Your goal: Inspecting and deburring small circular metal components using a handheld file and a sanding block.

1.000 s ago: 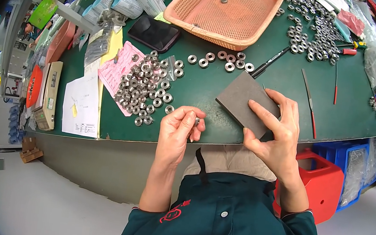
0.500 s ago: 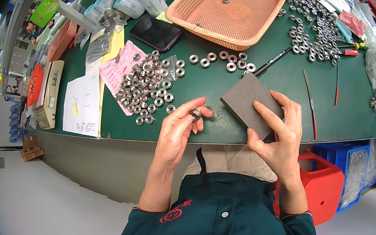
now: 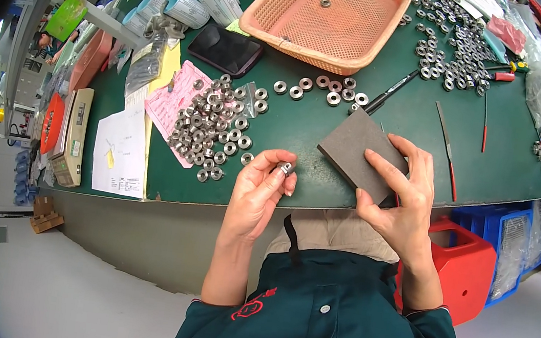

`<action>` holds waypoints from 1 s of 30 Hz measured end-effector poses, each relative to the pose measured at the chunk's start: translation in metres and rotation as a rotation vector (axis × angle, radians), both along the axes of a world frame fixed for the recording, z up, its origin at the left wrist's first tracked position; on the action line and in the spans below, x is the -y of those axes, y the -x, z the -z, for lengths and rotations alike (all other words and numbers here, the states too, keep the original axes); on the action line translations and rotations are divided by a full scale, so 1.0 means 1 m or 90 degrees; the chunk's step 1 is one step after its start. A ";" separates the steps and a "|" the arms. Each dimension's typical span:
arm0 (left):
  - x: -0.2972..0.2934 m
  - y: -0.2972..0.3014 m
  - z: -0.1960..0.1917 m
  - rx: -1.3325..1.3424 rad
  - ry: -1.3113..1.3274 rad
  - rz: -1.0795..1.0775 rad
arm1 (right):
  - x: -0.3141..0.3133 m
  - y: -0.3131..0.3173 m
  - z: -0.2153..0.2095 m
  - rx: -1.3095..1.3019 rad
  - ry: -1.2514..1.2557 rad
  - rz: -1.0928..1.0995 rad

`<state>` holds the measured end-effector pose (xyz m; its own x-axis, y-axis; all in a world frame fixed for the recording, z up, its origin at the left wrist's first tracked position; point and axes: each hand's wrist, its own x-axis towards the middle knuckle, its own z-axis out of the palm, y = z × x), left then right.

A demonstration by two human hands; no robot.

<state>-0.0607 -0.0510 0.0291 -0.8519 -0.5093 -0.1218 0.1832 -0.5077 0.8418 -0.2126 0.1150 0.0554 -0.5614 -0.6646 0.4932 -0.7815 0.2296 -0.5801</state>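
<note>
Between the thumb and fingers of my left hand (image 3: 255, 191) is a small shiny metal ring (image 3: 286, 168), held just above the table's front edge. My right hand (image 3: 406, 200) grips a flat grey rectangular block (image 3: 355, 146), fingers spread on its top face and thumb along its near edge. The block lies tilted at the table's edge, apart from the ring. To the left of my left hand a heap of similar metal rings (image 3: 205, 123) lies partly on a pink sheet (image 3: 163, 110). A short row of rings (image 3: 333, 98) sits beyond the block.
An orange plastic basket (image 3: 326, 57) holding a few rings stands at the back. Many more rings (image 3: 459, 57) spread at the far right. A black pen (image 3: 394, 89), two red-handled files (image 3: 450, 167), a phone (image 3: 225, 49) and papers (image 3: 120, 156) lie on the green table.
My left fingers have drawn in around the metal ring and turned it, so it now faces another way. My right hand and the grey block stay nearly where they were.
</note>
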 end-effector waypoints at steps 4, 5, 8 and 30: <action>0.002 0.000 0.002 -0.019 -0.073 0.025 | 0.000 -0.001 -0.001 0.002 -0.001 -0.009; 0.002 0.000 0.003 -0.022 -0.079 0.017 | 0.001 -0.001 -0.001 0.002 -0.001 -0.010; 0.003 -0.001 0.006 -0.020 -0.076 0.008 | 0.003 -0.002 -0.001 0.002 0.002 -0.021; 0.003 0.000 0.008 -0.056 0.002 -0.036 | 0.026 0.005 0.001 0.024 0.134 -0.011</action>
